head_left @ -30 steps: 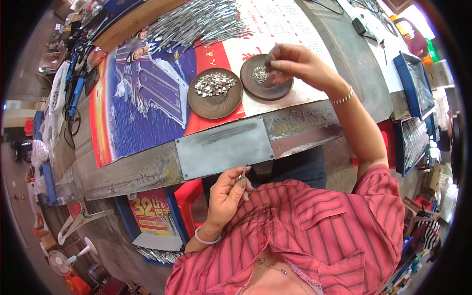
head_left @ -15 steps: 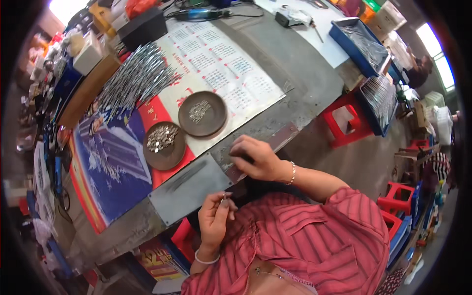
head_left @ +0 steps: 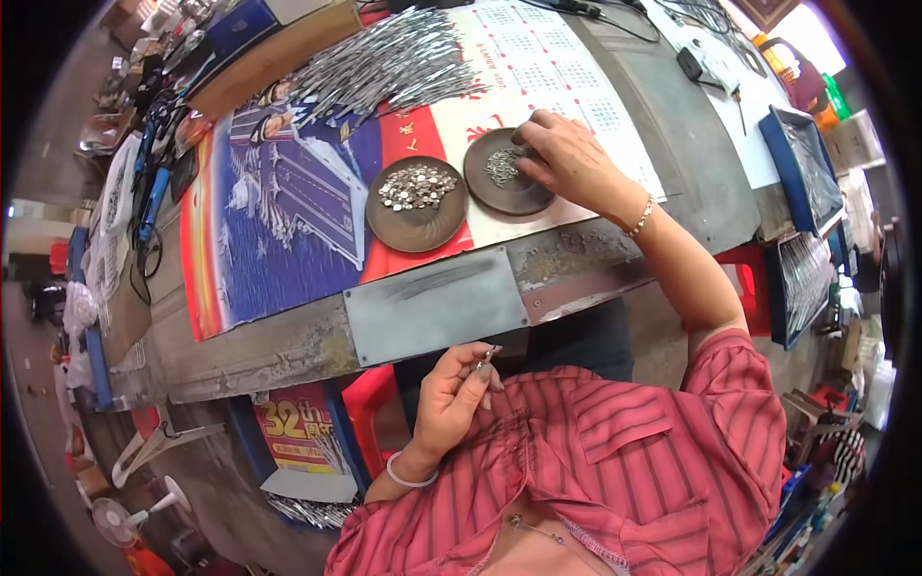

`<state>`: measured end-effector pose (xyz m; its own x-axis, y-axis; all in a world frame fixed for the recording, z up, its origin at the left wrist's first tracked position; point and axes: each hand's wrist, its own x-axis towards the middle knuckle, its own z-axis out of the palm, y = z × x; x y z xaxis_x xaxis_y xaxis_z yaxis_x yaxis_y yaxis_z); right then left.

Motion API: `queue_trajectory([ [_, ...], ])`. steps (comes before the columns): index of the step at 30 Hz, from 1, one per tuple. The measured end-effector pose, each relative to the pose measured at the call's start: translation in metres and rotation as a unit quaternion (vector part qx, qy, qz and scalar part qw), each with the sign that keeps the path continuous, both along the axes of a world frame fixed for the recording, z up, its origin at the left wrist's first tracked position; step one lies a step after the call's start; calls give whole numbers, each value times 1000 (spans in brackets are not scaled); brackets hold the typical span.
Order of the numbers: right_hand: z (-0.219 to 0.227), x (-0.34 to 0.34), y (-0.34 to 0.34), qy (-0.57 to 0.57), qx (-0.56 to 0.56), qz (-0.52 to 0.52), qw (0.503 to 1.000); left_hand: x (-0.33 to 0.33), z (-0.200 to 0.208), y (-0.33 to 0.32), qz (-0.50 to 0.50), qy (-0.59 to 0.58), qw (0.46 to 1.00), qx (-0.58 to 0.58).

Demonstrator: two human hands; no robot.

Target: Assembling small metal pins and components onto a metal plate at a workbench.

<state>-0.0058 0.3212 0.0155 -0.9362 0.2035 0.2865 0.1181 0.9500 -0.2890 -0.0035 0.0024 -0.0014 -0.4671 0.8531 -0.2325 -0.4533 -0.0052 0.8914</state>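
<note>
My left hand [head_left: 453, 396] is closed in a pinch just off the table's front edge. Between its thumb and fingertips is a small shiny metal piece [head_left: 488, 356], mostly covered, so its exact kind is unclear. My right hand [head_left: 574, 165] reaches over the right brown round dish [head_left: 499, 200]. Its fingers are bent and the thumb stands apart from them, the tips beside a pile of tiny silvery metal pins [head_left: 501, 167]. To the left, a second brown dish [head_left: 415, 230] contains small round shiny metal discs [head_left: 418, 187].
A grey metal plate [head_left: 437, 305] is fixed at the table's front edge. Long thin metal rods [head_left: 394, 62] lie heaped on a calendar poster [head_left: 288, 221] at the back. Blue trays [head_left: 802, 182] stand at the right, and a red stool [head_left: 370, 408] is under the table.
My right hand has moved from the table's front edge to the right dish. The left hand keeps its pinch. The whole view has shifted and turned.
</note>
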Motion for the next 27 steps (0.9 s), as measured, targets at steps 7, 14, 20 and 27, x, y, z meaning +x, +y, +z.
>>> queue_trajectory([
  [7,-9,-14,-3,-48,45,-5,998,-2,-8,-4,4,-26,1000,8],
  [14,-13,-18,4,-42,-1,13,999,-6,-3,5,-18,-18,1000,7],
  [20,-1,-11,3,16,-108,-5,994,-4,-7,4,-9,-22,1000,15],
  [27,0,-13,17,21,-288,-23,957,-2,-6,8,-15,-15,1000,2],
])
